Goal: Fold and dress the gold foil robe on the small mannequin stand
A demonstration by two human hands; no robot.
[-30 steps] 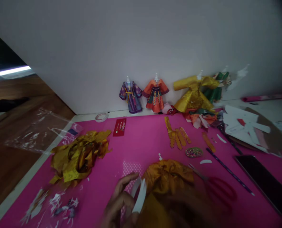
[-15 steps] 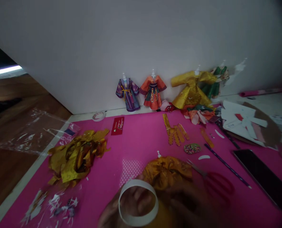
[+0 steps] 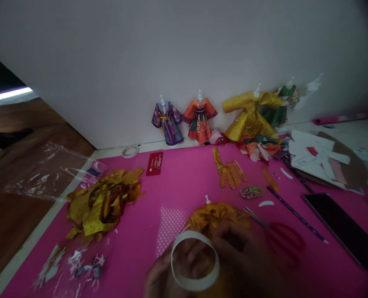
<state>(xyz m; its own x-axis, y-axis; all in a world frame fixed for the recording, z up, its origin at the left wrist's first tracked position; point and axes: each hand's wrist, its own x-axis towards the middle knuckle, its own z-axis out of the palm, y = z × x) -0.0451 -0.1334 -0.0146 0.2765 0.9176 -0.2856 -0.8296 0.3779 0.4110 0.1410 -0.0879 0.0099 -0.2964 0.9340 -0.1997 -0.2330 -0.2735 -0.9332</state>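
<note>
Low in the frame, both hands are dark and blurred around a white tape ring [image 3: 194, 260]. My left hand [image 3: 162, 277] grips the ring from the lower left, fingers showing through its hole. My right hand [image 3: 249, 260] lies closed over the ring's right side and over a gold paper dress [image 3: 216, 215] with a small white neck peg. What the right fingers pinch is smeared. Red-handled scissors [image 3: 280, 238] lie just right of the hands on the pink mat [image 3: 187, 178].
A heap of gold paper scraps [image 3: 101, 203] lies at left, with white cuttings [image 3: 75, 265] below it. Small paper robes stand along the wall: purple [image 3: 168, 120], orange [image 3: 199, 118], yellow [image 3: 252, 116]. A dark phone [image 3: 342, 229], a pencil [image 3: 295, 213] and white paper patterns [image 3: 320, 159] sit at right.
The tape ring turned from edge-on to face-on and shifted right. The right hand came over the gold dress. The view dropped slightly.
</note>
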